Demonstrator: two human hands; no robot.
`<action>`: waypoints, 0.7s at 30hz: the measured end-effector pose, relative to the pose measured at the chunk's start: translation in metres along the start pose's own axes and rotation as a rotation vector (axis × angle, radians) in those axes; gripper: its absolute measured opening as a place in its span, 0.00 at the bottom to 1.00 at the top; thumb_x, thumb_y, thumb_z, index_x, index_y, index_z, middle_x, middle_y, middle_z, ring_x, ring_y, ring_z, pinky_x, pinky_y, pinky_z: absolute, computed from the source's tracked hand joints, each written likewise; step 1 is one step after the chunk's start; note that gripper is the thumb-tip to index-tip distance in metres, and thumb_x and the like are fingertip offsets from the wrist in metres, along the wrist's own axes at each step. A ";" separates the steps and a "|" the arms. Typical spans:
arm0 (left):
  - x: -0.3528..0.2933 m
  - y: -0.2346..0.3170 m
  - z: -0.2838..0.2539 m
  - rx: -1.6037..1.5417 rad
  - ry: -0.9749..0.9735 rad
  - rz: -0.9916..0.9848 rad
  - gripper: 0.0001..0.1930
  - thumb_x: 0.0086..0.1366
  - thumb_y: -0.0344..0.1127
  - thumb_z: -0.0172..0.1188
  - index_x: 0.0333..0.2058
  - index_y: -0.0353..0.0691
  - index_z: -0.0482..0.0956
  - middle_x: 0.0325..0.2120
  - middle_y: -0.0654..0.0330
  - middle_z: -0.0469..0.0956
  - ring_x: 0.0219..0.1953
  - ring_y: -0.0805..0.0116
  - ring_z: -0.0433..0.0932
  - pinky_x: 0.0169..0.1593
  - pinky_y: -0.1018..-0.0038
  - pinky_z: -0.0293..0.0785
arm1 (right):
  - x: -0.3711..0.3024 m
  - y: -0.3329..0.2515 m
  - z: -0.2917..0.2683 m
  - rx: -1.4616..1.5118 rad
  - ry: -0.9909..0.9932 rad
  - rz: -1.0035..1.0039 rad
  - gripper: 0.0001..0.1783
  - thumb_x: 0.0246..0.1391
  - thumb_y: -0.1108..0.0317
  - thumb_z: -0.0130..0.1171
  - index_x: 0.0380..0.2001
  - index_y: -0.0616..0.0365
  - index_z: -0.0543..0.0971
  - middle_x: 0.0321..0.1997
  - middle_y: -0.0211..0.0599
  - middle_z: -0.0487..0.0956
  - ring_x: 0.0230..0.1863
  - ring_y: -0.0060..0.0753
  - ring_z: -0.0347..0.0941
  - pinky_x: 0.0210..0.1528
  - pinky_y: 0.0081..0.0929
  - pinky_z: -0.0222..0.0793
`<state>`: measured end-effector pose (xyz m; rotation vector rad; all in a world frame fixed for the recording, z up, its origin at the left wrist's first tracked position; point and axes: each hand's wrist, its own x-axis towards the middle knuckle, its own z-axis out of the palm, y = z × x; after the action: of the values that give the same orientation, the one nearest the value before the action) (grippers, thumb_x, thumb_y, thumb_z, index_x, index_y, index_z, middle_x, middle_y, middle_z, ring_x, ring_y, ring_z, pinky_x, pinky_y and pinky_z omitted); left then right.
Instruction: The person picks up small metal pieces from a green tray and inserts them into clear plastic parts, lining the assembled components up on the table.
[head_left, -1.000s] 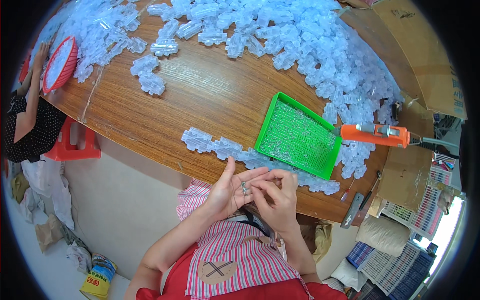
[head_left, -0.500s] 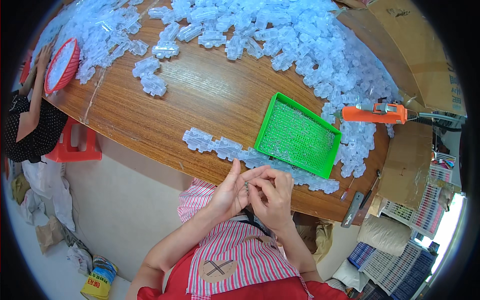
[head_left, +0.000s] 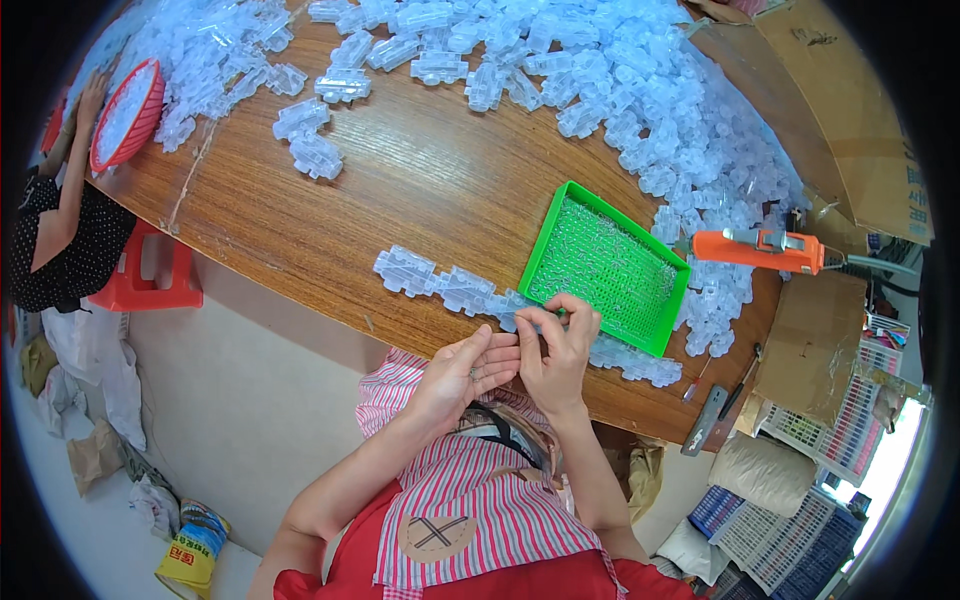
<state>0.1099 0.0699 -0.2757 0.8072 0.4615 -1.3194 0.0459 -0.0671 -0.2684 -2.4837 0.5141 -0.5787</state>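
My left hand [head_left: 452, 383] is palm up and slightly cupped, fingers stretched toward the right. A tiny dark glint shows in its palm, too small to name. Thumb and fingers of my right hand [head_left: 557, 358] are pinched over the row of clear plastic housings [head_left: 466, 290] near the table's front edge; what they hold, if anything, is hidden. Just beyond that hand sits a green tray [head_left: 541, 240] of many small metal pieces [head_left: 605, 262]. Part of the row lies beside and partly behind the tray's near edge.
Clear plastic parts [head_left: 640, 120] are heaped across the far side of the wooden table [head_left: 400, 190]. An orange power screwdriver [head_left: 757, 250] lies at the right, with a grey-handled tool [head_left: 706, 420] nearer. At far left, another person's hand [head_left: 92, 95] touches a red basket [head_left: 158, 105].
My hands have parted. The right moved from the left palm up to the row of housings, still pinched; the left shifted slightly away with its fingers extended.
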 end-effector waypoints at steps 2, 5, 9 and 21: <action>0.001 0.001 0.002 0.000 0.019 0.017 0.25 0.73 0.49 0.46 0.51 0.29 0.72 0.44 0.52 0.78 0.47 0.65 0.79 0.53 0.70 0.76 | 0.001 0.002 0.006 -0.023 -0.009 -0.025 0.07 0.47 0.70 0.67 0.32 0.53 0.81 0.40 0.35 0.71 0.40 0.39 0.63 0.43 0.36 0.58; 0.003 0.002 0.001 0.003 0.041 0.001 0.26 0.73 0.49 0.46 0.52 0.28 0.71 0.45 0.52 0.78 0.48 0.65 0.78 0.54 0.69 0.75 | 0.003 0.001 0.010 -0.059 -0.009 -0.058 0.07 0.46 0.69 0.67 0.32 0.52 0.81 0.41 0.34 0.71 0.42 0.39 0.65 0.43 0.37 0.58; 0.004 0.003 0.000 -0.011 0.039 -0.003 0.26 0.73 0.49 0.46 0.52 0.28 0.71 0.45 0.52 0.78 0.47 0.65 0.78 0.54 0.69 0.75 | 0.003 0.001 0.011 -0.100 -0.026 -0.103 0.08 0.46 0.69 0.67 0.32 0.50 0.82 0.41 0.33 0.72 0.44 0.40 0.66 0.43 0.38 0.58; -0.004 0.010 -0.002 -0.047 -0.080 -0.020 0.34 0.73 0.57 0.40 0.57 0.27 0.67 0.52 0.46 0.74 0.54 0.61 0.75 0.60 0.66 0.70 | 0.003 -0.016 -0.009 0.054 0.032 0.066 0.10 0.46 0.76 0.65 0.34 0.55 0.83 0.35 0.34 0.71 0.36 0.37 0.65 0.38 0.31 0.61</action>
<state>0.1188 0.0742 -0.2714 0.7098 0.4369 -1.3489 0.0477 -0.0600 -0.2516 -2.4002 0.5830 -0.5988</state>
